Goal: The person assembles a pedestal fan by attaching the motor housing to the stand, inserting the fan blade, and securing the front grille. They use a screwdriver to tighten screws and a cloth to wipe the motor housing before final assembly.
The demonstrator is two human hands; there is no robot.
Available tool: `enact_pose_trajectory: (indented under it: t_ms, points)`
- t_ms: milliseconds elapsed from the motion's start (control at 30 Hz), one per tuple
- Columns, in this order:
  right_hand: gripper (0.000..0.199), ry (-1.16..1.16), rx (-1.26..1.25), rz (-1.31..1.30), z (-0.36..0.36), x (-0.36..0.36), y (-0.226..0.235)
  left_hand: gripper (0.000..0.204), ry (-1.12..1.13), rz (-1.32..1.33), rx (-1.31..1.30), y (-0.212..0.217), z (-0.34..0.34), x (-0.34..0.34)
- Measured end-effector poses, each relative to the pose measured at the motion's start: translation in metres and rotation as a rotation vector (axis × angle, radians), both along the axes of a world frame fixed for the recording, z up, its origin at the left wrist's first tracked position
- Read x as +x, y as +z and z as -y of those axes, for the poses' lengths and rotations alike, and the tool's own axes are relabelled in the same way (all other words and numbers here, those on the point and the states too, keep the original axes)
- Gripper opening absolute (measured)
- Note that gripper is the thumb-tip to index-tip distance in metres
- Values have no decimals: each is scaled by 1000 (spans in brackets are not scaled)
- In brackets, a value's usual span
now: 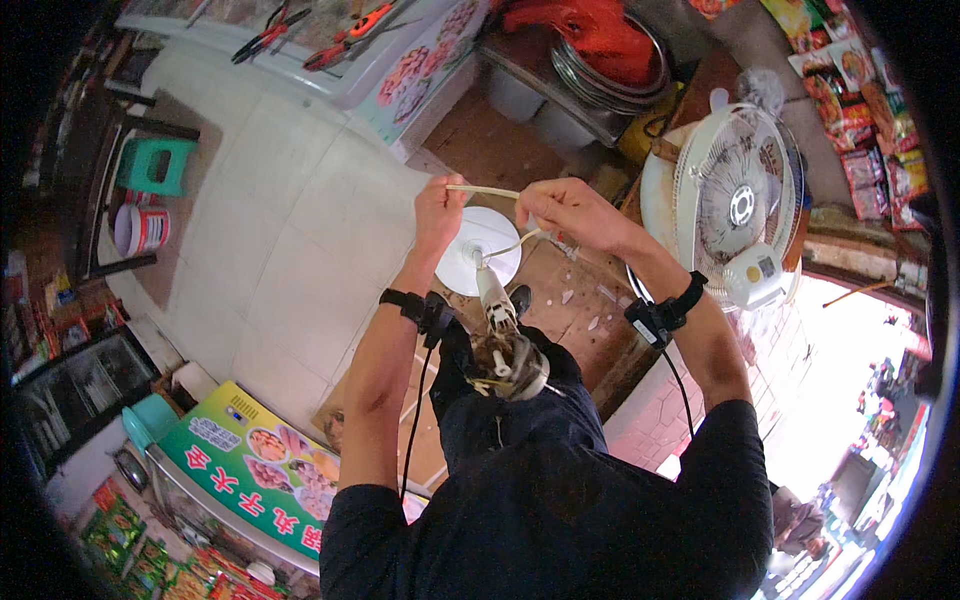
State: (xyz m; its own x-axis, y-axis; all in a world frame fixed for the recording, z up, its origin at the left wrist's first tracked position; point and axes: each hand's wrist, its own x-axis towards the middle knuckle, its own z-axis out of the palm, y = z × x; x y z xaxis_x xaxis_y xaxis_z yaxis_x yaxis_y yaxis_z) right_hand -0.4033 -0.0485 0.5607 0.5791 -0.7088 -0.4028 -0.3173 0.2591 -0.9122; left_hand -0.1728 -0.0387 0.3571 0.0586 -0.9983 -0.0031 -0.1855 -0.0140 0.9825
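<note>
A pale electrical cord (488,191) is stretched between my two hands. My left hand (437,212) pinches one part of it, and my right hand (577,213) is closed on it a short way to the right. From the right hand the cord runs down to the pole of a white fan stand (492,289). The stand's round white base (452,264) rests on the floor below. At the pole's upper end, close to my body, sits an uncovered fan motor (512,366) with loose wires at its side.
At the right, a fan grille (722,180) leans beside a white motor cover (752,277). Pliers (268,36) and a red-handled tool (350,38) lie on a chest freezer (335,75). White scraps litter the brown floor. A green stool (157,165) stands left.
</note>
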Motion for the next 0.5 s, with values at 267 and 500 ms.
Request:
enact_pose_trajectory:
  t_ms: [267,500]
  points:
    - [39,-143,-59,120,-26,-31,1,15,-139,517,-438,53,44,11]
    - [29,-395,-14,251,-10,-44,-9,20,-400,418,-485,109,114,-17]
